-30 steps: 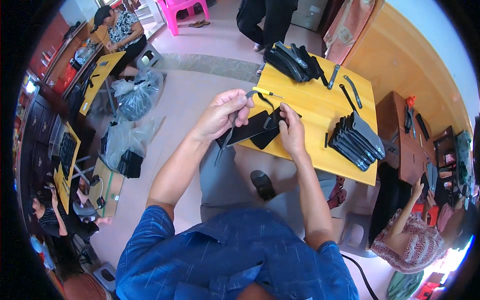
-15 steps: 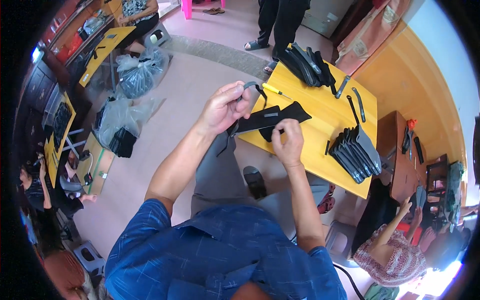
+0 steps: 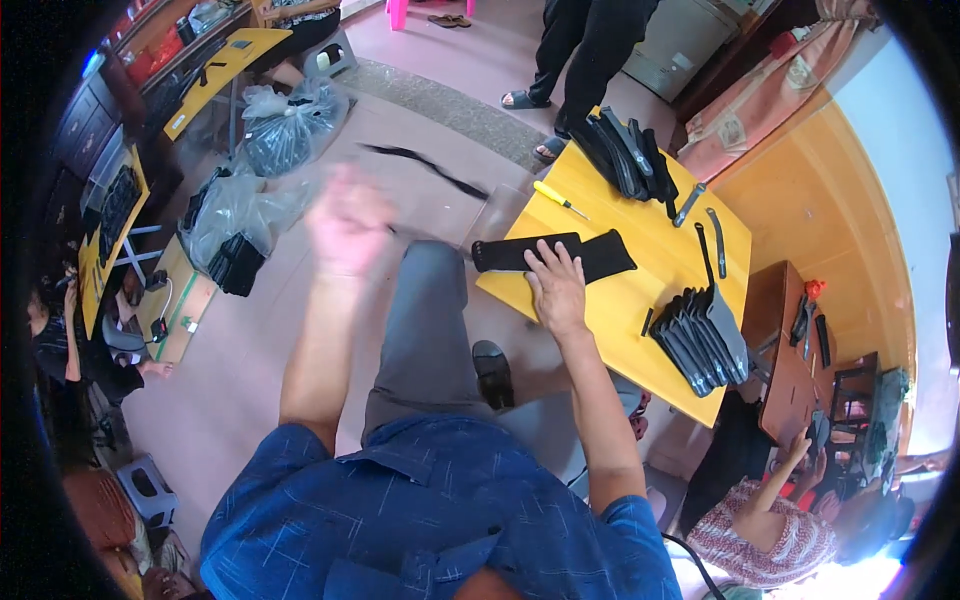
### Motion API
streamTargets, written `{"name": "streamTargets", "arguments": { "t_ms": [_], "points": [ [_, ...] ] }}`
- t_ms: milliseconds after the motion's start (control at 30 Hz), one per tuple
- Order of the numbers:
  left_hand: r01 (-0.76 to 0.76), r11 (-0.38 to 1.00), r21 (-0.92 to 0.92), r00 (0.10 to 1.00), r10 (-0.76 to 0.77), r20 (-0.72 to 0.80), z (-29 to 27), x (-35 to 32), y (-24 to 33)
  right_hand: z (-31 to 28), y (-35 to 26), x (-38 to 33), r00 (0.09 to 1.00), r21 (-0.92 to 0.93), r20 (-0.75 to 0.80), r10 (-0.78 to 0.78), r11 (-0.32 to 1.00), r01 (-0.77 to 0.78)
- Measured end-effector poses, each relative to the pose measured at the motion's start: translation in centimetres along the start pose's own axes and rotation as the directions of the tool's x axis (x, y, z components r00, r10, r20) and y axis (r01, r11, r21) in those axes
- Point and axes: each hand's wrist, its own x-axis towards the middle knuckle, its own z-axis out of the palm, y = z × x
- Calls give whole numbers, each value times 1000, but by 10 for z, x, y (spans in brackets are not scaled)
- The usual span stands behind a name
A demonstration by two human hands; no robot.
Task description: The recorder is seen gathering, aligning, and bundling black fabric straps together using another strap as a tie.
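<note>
My right hand (image 3: 556,290) lies with its fingers stretched out on a flat black fabric piece (image 3: 608,256) at the near left edge of the yellow table, pressing on its middle. My left hand (image 3: 348,222) is raised over the floor, left of the table, and smeared by motion, so its fingers cannot be made out. A narrow black strap (image 3: 425,168) hangs in the air between that hand and the table; whether the hand holds its end is unclear. On the tabletop beyond the fabric rests a screwdriver (image 3: 562,200) with a yellow handle.
The yellow table (image 3: 660,245) carries a black pile (image 3: 622,150) at the back, a row of folded black pieces (image 3: 700,340) at the right, and loose straps (image 3: 720,243). Someone in black trousers (image 3: 590,55) stands behind it. Filled plastic bags (image 3: 285,125) sit on the floor at left.
My left hand has swung left, away from the table, and the strap is now stretched out in the air. My right hand has flattened from a pinch onto the fabric piece.
</note>
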Motion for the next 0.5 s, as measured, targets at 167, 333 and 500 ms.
{"name": "streamTargets", "arguments": {
  "t_ms": [167,333,500],
  "points": [
    [-300,946,126,932,263,251,23,-30,120,0,3,10,999,-2,10,50,999,-50],
    [-234,903,360,962,163,217,37,-58,125,-2,15,18,989,-89,-58,133,986,-138],
    [123,700,704,992,-62,-112,46,-68,38,-40,-24,11,955,77,-269,124,991,-107]
  ]
}}
